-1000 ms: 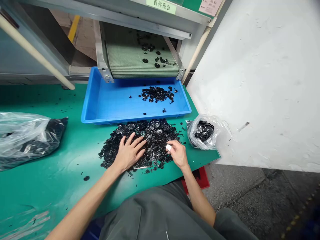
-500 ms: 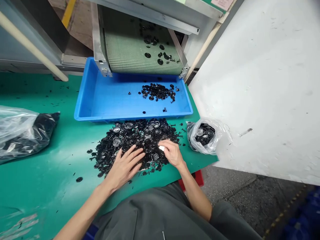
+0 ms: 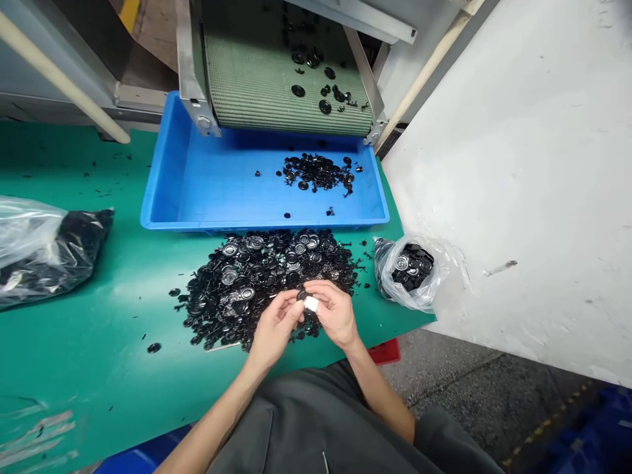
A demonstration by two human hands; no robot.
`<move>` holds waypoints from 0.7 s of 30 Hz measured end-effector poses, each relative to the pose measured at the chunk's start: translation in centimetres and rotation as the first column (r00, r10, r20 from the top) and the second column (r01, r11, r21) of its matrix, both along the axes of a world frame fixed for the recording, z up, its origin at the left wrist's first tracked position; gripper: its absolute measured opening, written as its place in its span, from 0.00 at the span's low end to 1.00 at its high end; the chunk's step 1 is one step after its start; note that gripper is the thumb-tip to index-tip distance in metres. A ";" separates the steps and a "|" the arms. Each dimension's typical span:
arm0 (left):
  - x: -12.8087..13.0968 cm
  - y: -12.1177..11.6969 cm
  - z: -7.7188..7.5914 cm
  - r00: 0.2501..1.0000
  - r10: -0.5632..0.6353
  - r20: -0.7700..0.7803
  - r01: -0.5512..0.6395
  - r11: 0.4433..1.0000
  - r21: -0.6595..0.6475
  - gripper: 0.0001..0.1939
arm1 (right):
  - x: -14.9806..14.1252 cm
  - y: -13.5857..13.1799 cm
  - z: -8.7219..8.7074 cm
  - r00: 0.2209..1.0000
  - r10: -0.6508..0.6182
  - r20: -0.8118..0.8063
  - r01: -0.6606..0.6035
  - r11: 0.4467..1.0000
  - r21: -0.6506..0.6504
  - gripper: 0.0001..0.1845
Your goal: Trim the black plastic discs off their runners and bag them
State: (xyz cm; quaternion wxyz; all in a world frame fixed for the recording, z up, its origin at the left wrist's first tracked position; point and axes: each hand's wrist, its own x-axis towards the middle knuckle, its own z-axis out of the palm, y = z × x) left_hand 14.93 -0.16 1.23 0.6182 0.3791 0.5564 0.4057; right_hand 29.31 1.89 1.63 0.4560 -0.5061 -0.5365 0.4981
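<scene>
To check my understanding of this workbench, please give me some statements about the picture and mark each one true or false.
1. The left hand and the right hand are close together above a pile of black round plastic parts. True.
2. A small white piece sits between the hands. True.
3. The blue plastic tray is empty. False: a small heap of black parts lies in it.
4. The green mesh conveyor belt ends over the tray. True.
5. The small clear plastic bag right of the pile holds only white parts. False: it holds black round parts.
</scene>
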 end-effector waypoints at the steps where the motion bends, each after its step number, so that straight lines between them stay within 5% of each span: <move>1: -0.1 0.1 -0.1 1.000 -0.002 0.003 0.002 1.000 -0.017 0.19 | 0.1 -0.1 0.1 0.998 0.021 0.062 -0.023 1.000 0.019 0.14; 8: -1.5 -0.2 0.6 0.990 -0.110 -0.085 0.107 0.994 -0.037 0.17 | 1.0 -0.6 1.4 0.809 0.255 0.529 -0.366 0.923 0.115 0.20; 15: -2.8 -2.4 0.4 0.962 -0.193 -0.192 0.193 0.981 -0.018 0.17 | -0.4 -2.4 0.4 0.789 0.344 0.508 -0.399 0.917 -0.001 0.11; 21: -2.9 -3.3 0.5 0.983 -0.151 -0.109 0.142 0.986 -0.090 0.25 | -1.0 -3.2 -0.8 0.753 0.391 0.529 -0.506 0.858 0.087 0.14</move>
